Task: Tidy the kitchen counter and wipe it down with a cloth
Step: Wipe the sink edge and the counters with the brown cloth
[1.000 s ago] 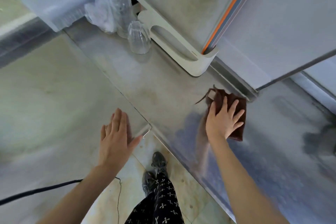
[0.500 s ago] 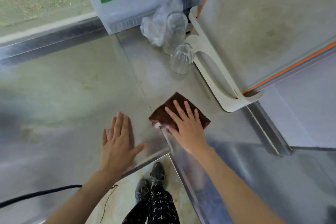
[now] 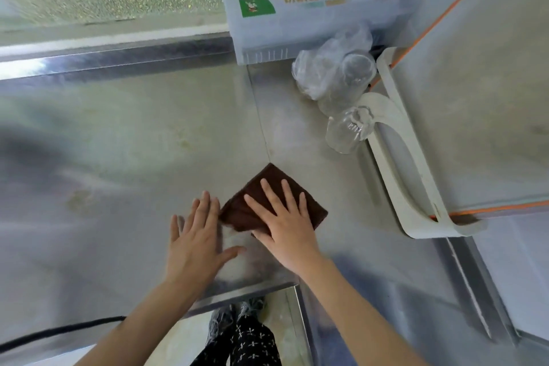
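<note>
The right hand point(image 3: 285, 226) lies flat, fingers straight and spread, pressing the brown cloth point(image 3: 269, 202) onto the steel worktop point(image 3: 118, 157); this grip curls round nothing. A second ago the cloth was far out to the right by the wall ledge; it has since swept across and now sits just beside the fingertips of the left hand point(image 3: 194, 242), which stays flat on the worktop, open and holding nothing, seemingly as a brace. Beyond the cloth, well apart from the grip, stand two clear glasses point(image 3: 346, 131) and a crumpled plastic bag point(image 3: 323, 68). Judging by this, wiping is under way, with the yellowish stains to the left still uncovered.
</note>
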Available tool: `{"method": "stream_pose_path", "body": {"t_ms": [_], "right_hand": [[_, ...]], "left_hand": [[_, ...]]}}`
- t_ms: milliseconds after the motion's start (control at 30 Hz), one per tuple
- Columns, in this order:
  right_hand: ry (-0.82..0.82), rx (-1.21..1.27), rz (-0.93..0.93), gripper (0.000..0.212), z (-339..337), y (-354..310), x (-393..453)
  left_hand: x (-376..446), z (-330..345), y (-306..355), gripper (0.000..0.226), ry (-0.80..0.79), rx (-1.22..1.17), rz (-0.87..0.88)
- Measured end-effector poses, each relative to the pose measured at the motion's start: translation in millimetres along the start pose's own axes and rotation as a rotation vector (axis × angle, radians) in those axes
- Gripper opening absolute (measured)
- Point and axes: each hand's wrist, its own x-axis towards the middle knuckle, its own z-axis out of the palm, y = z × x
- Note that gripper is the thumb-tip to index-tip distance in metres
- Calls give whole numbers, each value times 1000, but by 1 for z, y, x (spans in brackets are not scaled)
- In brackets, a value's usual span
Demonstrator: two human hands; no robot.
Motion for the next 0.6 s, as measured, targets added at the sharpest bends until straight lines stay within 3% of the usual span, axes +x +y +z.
{"method": "stream_pose_path", "body": {"t_ms": [200, 300, 433, 533, 600], "right_hand": [[38, 176, 340, 56, -36, 34, 95], [70, 328, 369, 50, -41, 17, 110], [-3, 155, 13, 57, -24, -7, 72], [-75, -32, -408, 56, -5, -21, 44], [-117, -102, -561, 59, -5, -17, 54]], "left_hand": [[0, 2, -12, 105, 38, -55, 31], [-3, -11, -33, 110, 94, -119, -79], [1, -34, -66, 116, 76, -167, -265], [5, -36, -76, 118, -12, -111, -269], [5, -33, -77, 118, -59, -74, -255]]}}
